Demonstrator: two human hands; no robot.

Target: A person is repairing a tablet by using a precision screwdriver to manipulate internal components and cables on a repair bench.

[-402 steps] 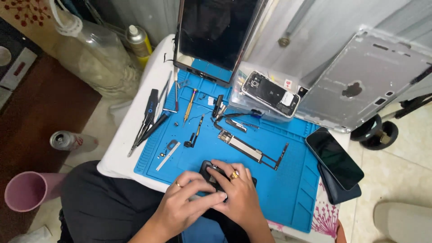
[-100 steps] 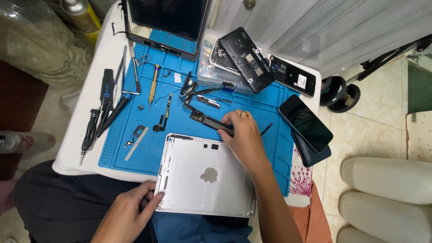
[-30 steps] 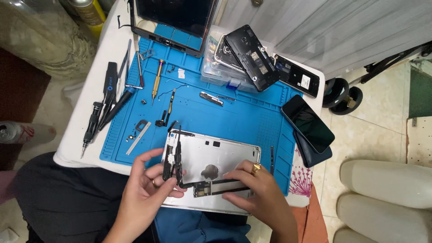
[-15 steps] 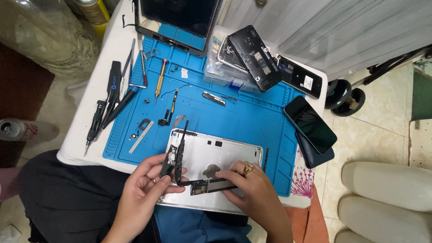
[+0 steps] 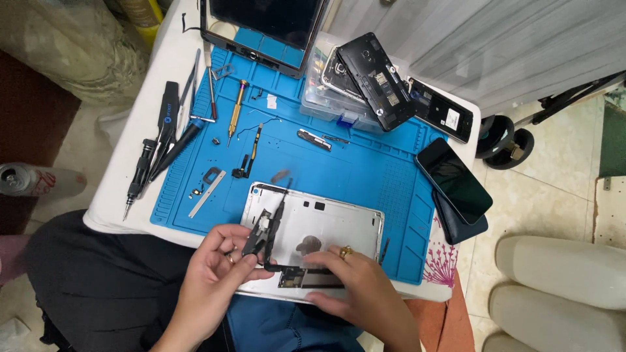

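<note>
Head view, looking down on a small white table [image 5: 124, 195] covered by a blue repair mat [image 5: 365, 176].

At the near edge of the mat: silver tablet back shell [image 5: 326, 225], inner side up, overhanging the table edge toward the lap.

Left hand [image 5: 212, 280]: fingers curled, thumb and fingertips pinching a black L-shaped component strip [image 5: 264, 234], lifted slightly and tilted over the left part of the shell. Closed on the strip.

Right hand [image 5: 355, 287]: palm down, fingers loosely spread and pressed flat on the lower edge of the shell, touching a dark circuit board [image 5: 306, 277] lying in the shell just beside the strip's lower end. Ring on one finger. Nothing gripped; resting, not grasping.

On the mat, beyond the shell: gold-handled screwdriver [image 5: 235, 111], a small black flex part [image 5: 248, 160], a flat metal spudger [image 5: 207, 193], a short metal bracket [image 5: 314, 139].

Left of the mat, on the bare table: black precision drivers [image 5: 156, 150] laid side by side.

Far edge: tablet screen assembly [image 5: 267, 23], dark glass up; next to it a clear plastic parts box [image 5: 329, 98] bearing an opened black phone [image 5: 375, 78]; a second opened phone [image 5: 440, 117] beside that.

Right edge: black smartphone [image 5: 453, 179], screen up, stacked on another dark device.

On the floor at left: a drink can [image 5: 19, 179].
</note>
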